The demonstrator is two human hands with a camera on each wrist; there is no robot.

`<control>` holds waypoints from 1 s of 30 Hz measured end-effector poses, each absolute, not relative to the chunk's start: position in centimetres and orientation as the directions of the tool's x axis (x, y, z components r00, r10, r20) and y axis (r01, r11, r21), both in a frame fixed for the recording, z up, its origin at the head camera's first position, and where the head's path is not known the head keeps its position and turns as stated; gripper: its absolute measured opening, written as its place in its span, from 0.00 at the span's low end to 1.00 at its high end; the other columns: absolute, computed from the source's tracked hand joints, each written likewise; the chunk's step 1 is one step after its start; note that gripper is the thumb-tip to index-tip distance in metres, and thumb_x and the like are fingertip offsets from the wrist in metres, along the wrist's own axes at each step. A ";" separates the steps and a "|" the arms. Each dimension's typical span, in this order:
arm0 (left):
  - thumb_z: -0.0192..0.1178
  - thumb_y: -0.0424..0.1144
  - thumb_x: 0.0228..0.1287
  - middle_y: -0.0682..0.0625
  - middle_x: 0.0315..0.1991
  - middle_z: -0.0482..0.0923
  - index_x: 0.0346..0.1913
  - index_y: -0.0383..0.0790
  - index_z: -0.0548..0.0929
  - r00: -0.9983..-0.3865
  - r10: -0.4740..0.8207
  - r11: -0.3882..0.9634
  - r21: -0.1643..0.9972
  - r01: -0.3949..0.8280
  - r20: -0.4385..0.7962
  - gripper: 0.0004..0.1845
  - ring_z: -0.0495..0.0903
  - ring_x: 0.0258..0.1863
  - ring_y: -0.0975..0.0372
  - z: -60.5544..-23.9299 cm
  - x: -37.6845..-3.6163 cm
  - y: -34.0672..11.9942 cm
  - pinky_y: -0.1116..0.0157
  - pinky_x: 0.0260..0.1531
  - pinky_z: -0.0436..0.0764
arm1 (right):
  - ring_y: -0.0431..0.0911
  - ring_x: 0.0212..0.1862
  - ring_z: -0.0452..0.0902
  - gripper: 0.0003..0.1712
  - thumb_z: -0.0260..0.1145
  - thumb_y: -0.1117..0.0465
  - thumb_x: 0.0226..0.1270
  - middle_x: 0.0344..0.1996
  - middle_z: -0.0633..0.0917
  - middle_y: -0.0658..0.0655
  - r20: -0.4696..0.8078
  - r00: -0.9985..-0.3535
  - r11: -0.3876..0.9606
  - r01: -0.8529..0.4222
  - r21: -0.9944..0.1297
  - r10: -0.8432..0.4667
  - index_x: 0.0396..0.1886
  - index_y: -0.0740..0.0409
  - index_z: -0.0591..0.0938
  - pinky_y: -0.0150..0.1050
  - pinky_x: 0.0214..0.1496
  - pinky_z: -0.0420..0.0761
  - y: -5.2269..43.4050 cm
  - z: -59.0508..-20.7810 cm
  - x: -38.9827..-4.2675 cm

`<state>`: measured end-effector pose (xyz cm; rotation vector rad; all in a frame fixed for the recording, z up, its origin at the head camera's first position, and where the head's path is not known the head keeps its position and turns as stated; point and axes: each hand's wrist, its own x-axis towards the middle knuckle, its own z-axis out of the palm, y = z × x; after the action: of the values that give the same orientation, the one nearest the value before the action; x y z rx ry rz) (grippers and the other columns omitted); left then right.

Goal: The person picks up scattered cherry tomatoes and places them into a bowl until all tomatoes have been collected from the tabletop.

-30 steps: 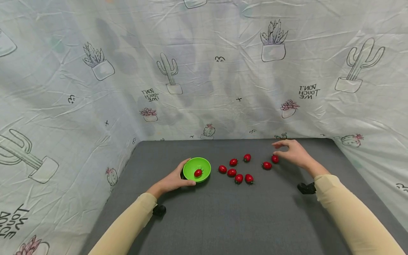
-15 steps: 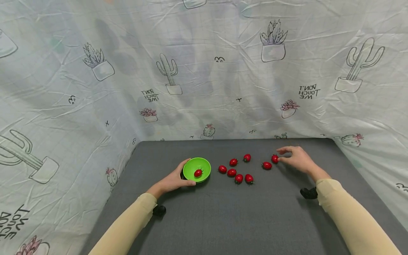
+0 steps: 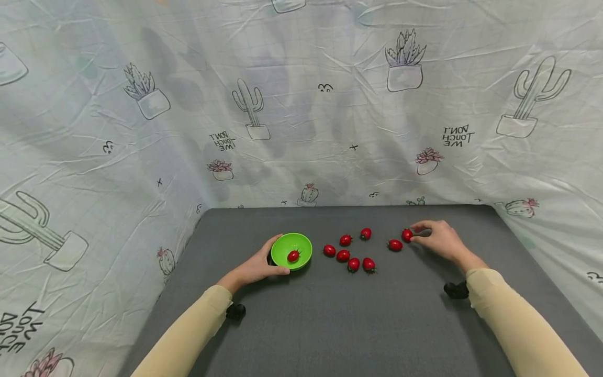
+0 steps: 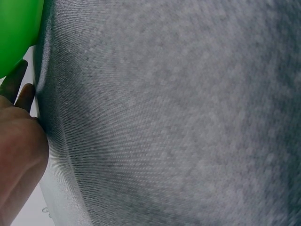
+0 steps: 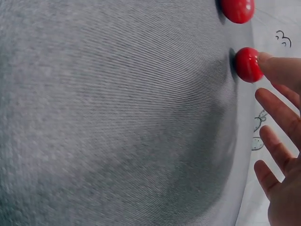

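Note:
My left hand (image 3: 258,265) holds a small green bowl (image 3: 307,256) by its left side, thumb at the near rim and fingers round the far side. One red cherry tomato (image 3: 293,256) lies inside it. In the left wrist view the bowl's green wall (image 4: 16,35) shows at the upper left, beside dark fingertips. At the right, my right hand (image 3: 440,239) pinches a cherry tomato (image 3: 406,235) on the table between thumb and index finger. From the right wrist view, the thumb overlaps this tomato (image 5: 247,65) while the other fingers spread apart.
Another cherry tomato (image 3: 394,245) sits just left of the pinched one. Several more, such as this tomato (image 3: 343,255), are scattered between bowl and right hand on the dark grey table (image 3: 330,324). A patterned white curtain (image 3: 292,104) hangs behind the table.
My right hand first drew back to the right, then lowered slightly, its thumb and index finger closing in on the tomato. The left hand and bowl have stayed put.

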<state>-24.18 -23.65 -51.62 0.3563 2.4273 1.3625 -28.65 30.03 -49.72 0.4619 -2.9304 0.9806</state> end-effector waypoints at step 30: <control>0.76 0.52 0.59 0.47 0.81 0.50 0.83 0.58 0.48 -0.916 0.367 0.522 0.851 0.055 -0.166 0.57 0.53 0.78 0.49 -51.8 -24.3 -23.6 0.39 0.70 0.56 | 0.69 0.62 0.69 0.21 0.71 0.58 0.69 0.56 0.83 0.68 0.150 -0.957 0.798 -0.291 -0.528 -0.250 0.60 0.60 0.84 0.72 0.62 0.57 28.8 -51.1 -29.2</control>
<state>-24.26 -23.63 -51.81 0.3506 2.4414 1.3485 -29.18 28.83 -51.08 0.4382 -2.9095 0.8717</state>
